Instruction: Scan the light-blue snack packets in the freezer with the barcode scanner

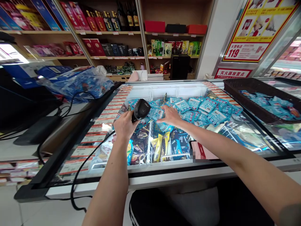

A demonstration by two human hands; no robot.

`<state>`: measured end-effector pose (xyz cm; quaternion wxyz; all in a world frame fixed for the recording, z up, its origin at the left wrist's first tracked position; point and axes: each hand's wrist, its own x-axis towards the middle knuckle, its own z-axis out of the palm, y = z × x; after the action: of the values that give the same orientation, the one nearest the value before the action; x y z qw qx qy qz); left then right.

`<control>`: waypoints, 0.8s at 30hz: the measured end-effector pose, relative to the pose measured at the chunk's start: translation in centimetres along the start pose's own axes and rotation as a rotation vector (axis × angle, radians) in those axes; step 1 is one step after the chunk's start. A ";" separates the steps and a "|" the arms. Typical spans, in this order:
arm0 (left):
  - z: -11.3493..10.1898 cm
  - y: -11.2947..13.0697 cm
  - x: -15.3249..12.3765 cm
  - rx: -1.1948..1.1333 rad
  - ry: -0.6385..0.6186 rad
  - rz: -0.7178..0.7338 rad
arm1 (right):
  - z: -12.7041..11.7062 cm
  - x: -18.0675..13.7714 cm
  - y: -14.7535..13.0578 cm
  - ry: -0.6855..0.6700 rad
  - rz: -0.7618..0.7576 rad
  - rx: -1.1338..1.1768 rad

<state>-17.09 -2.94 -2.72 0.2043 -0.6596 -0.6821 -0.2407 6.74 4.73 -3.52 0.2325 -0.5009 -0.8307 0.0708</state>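
Packets (208, 105) spread over the far part of the freezer (164, 181), leaving open glass toward its near edge. Shelves (117, 32) rise behind it; a basket (249, 105) sits at its right. Left hand (124, 124): grip clenched round a scanner (142, 109). Right hand (172, 116): fingers parted at packets; grasp unclear.

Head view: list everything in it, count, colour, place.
Chest freezer: one, white and black, centre
Printed packets: many, blue, on freezer top
Barcode scanner: one, black, in left hand
Scanner cable: one, black, freezer's left
Wrapped packages: many, mixed colours, inside freezer
Apparent phone: one, pink and red, near freezer edge
Price labels: many, orange and white, freezer's left
Basket: one, dark brown, right
Plastic bag: one, clear, left
Shelving: several bays, brown, back
Bottles: several, dark, middle shelving
Poster: one, yellow, red, white, right
Left hand: one, around scanner
Right hand: one, at packets
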 end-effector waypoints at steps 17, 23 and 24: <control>0.2 2.2 -0.4 -0.069 -0.047 0.323 | -1.1 -1.0 5.3 0.094 -0.101 0.276; 0.2 3.0 -0.4 -0.077 -0.060 0.346 | -1.2 -1.1 5.6 0.091 -0.147 0.254; 0.2 3.0 -0.4 -0.077 -0.066 0.343 | -1.3 -1.1 5.6 0.087 -0.153 0.250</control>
<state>-14.05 -3.10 -2.95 0.1944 -0.7812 -0.5561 -0.2064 12.23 6.31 -4.70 0.3337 -0.4060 -0.8401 0.1342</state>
